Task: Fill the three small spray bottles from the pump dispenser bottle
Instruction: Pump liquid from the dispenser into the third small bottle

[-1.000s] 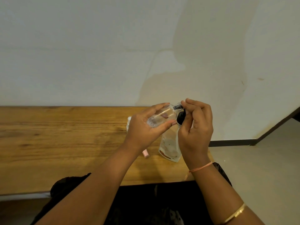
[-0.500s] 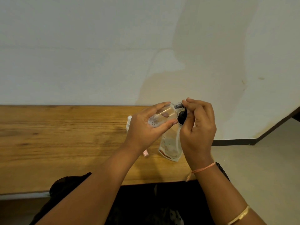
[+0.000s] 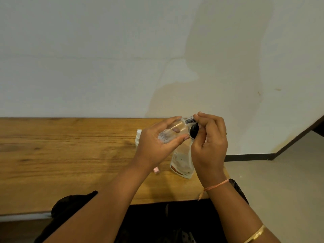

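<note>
Head cam: nearest is the right forearm with a gold bangle [image 3: 254, 234] and an orange wrist thread [image 3: 216, 185]; both forearms reach over the near edge of the wooden table [image 3: 61, 155]. Landmark = clear bottle [image 3: 175, 130], held off the table and lying nearly level, neck to the right. Left hand [image 3: 154, 146] grips it, fingers over the top and thumb under, likely to stop it turning. Liquid with bubbles sits at its left end, so my read is that the tilt holds the contents away from the neck while the top is worked. Right hand [image 3: 210, 146] is at the bottle's right end, fingers curled narrow, fingertips [image 3: 199, 114] pinching the black top [image 3: 194, 129] on the neck. Looks like a twist; can't tell if it's loosening or tightening. Also can't tell whether this is the pump dispenser or one of the spray bottles. Directly under the bottle a clear pouch-like container [image 3: 182, 163] stands on the table. The right hand overlaps it in view and contact is unclear; it's probably parked there so the transfer is short. Pink cap [image 3: 156, 170] lies on the table below-left of the bottle, near the pouch; I'd guess it's off one of the small bottles. White spray bottle [image 3: 138, 137] stands upright left of the bottle, half hidden by the left hand. Third small bottle not visible. Behind the bottle is a plain stained wall [image 3: 105, 58].
</note>
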Available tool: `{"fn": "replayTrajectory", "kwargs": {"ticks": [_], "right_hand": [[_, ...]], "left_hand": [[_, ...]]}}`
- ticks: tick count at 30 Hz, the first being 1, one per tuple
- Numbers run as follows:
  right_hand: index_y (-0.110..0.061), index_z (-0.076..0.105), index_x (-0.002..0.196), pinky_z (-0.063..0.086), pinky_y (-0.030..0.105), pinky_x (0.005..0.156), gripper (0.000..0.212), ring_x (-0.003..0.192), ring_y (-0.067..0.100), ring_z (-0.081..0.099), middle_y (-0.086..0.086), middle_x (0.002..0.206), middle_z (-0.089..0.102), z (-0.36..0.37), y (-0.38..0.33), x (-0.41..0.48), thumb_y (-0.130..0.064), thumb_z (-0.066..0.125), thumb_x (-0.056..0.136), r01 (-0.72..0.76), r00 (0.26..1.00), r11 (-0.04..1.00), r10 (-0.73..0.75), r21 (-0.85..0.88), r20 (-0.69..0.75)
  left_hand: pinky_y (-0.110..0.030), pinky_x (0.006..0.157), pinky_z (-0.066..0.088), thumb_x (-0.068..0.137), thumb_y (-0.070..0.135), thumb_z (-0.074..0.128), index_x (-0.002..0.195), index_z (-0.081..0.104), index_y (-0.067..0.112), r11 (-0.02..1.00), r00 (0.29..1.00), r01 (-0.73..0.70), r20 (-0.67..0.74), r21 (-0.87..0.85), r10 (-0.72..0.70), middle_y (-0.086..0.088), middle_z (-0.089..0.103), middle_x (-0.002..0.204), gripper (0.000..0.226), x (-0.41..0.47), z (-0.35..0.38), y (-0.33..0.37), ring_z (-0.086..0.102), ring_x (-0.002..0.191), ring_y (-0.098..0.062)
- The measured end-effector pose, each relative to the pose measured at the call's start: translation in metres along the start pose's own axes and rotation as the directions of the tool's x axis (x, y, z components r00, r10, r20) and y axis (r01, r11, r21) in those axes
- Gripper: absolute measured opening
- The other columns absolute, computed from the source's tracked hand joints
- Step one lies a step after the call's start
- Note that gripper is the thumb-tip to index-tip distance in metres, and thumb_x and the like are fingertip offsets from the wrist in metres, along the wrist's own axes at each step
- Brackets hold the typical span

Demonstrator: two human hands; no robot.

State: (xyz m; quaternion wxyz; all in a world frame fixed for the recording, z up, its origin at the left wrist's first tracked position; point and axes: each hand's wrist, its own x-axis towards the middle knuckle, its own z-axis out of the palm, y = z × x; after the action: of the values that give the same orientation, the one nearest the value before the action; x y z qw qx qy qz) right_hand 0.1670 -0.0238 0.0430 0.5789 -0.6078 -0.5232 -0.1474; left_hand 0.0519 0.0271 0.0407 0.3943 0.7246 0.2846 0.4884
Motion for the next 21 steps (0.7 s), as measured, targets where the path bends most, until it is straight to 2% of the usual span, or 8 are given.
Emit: {"fn": "replayTrajectory", "kwargs": {"ticks": [2, 5, 7, 10, 12, 14, 18, 21], "right_hand": [[0.001, 0.065, 0.101, 0.048, 0.016, 0.089, 0.029, 0.101, 0.022, 0.059, 0.013, 0.103, 0.059, -0.001, -0.003, 0.002, -0.001, 0.041, 0.086, -0.002, 1.0, 1.0, 0.002, 0.015, -0.012], [0.001, 0.065, 0.102, 0.05, 0.026, 0.087, 0.029, 0.1, 0.024, 0.059, 0.014, 0.103, 0.059, -0.001, -0.003, 0.002, -0.002, 0.041, 0.087, 0.01, 1.0, 1.0, -0.01, 0.002, -0.006], [0.002, 0.065, 0.103, 0.049, 0.03, 0.087, 0.028, 0.102, 0.02, 0.057, 0.014, 0.103, 0.059, 0.001, 0.002, 0.001, -0.001, 0.041, 0.088, 0.022, 1.0, 0.999, -0.022, -0.032, 0.009], [0.001, 0.064, 0.105, 0.045, 0.019, 0.093, 0.028, 0.106, 0.008, 0.05, 0.014, 0.103, 0.058, 0.0, 0.01, -0.003, 0.0, 0.041, 0.089, 0.041, 0.998, 0.996, -0.038, -0.074, 0.04], [0.002, 0.064, 0.104, 0.041, 0.012, 0.094, 0.028, 0.106, 0.006, 0.049, 0.015, 0.103, 0.058, -0.001, 0.009, -0.004, 0.0, 0.04, 0.089, 0.037, 0.999, 0.997, -0.034, -0.068, 0.04], [0.002, 0.064, 0.103, 0.041, 0.01, 0.094, 0.029, 0.106, 0.009, 0.051, 0.015, 0.103, 0.058, -0.001, 0.005, -0.002, 0.0, 0.039, 0.089, 0.019, 1.0, 0.999, -0.018, -0.041, 0.022], [0.001, 0.066, 0.103, 0.048, 0.019, 0.089, 0.031, 0.101, 0.022, 0.058, 0.014, 0.104, 0.059, -0.001, -0.003, 0.003, -0.002, 0.039, 0.087, 0.007, 1.0, 1.0, -0.006, 0.005, -0.016], [0.001, 0.065, 0.102, 0.049, 0.025, 0.087, 0.03, 0.1, 0.024, 0.059, 0.013, 0.103, 0.059, -0.001, -0.003, 0.004, 0.001, 0.04, 0.086, 0.013, 1.0, 1.0, -0.013, -0.005, 0.0]], "left_hand": [[-0.006, 0.082, 0.045, 0.068, 0.032, 0.075, 0.115, 0.062, 0.02, 1.0, 1.0, -0.015, -0.006, -0.004, 0.015, 0.015, 0.066, 0.094, 0.05, 0.001, -0.002, 0.002, 0.064, 0.092, 0.006], [-0.005, 0.078, 0.045, 0.069, 0.027, 0.077, 0.114, 0.062, 0.023, 1.0, 1.0, -0.001, 0.004, 0.002, 0.001, 0.017, 0.066, 0.093, 0.048, 0.003, -0.004, 0.001, 0.063, 0.09, 0.008], [-0.005, 0.076, 0.045, 0.07, 0.025, 0.078, 0.115, 0.062, 0.022, 0.999, 0.999, 0.034, 0.022, -0.005, -0.034, 0.017, 0.066, 0.093, 0.048, 0.003, -0.003, -0.001, 0.063, 0.089, 0.008], [-0.009, 0.074, 0.048, 0.069, 0.024, 0.078, 0.114, 0.063, 0.023, 0.994, 0.994, 0.101, 0.047, -0.041, -0.099, 0.015, 0.068, 0.093, 0.047, 0.002, -0.001, -0.004, 0.065, 0.086, 0.005], [-0.01, 0.073, 0.05, 0.069, 0.021, 0.078, 0.113, 0.063, 0.024, 0.99, 0.992, 0.121, 0.051, -0.076, -0.118, 0.015, 0.067, 0.093, 0.047, 0.001, -0.001, -0.002, 0.065, 0.085, 0.006], [-0.012, 0.075, 0.051, 0.067, 0.03, 0.077, 0.112, 0.062, 0.028, 0.994, 0.995, 0.095, 0.039, -0.057, -0.093, 0.016, 0.068, 0.093, 0.047, 0.002, -0.002, 0.001, 0.065, 0.087, 0.004], [-0.013, 0.075, 0.052, 0.067, 0.03, 0.076, 0.111, 0.06, 0.03, 0.999, 0.999, 0.034, 0.017, -0.033, -0.033, 0.017, 0.066, 0.092, 0.046, 0.004, -0.005, 0.005, 0.065, 0.085, 0.006], [-0.012, 0.075, 0.051, 0.067, 0.034, 0.074, 0.113, 0.061, 0.027, 0.999, 1.0, 0.024, 0.017, -0.024, -0.024, 0.018, 0.066, 0.093, 0.049, 0.004, -0.005, 0.004, 0.065, 0.086, 0.005]]}}
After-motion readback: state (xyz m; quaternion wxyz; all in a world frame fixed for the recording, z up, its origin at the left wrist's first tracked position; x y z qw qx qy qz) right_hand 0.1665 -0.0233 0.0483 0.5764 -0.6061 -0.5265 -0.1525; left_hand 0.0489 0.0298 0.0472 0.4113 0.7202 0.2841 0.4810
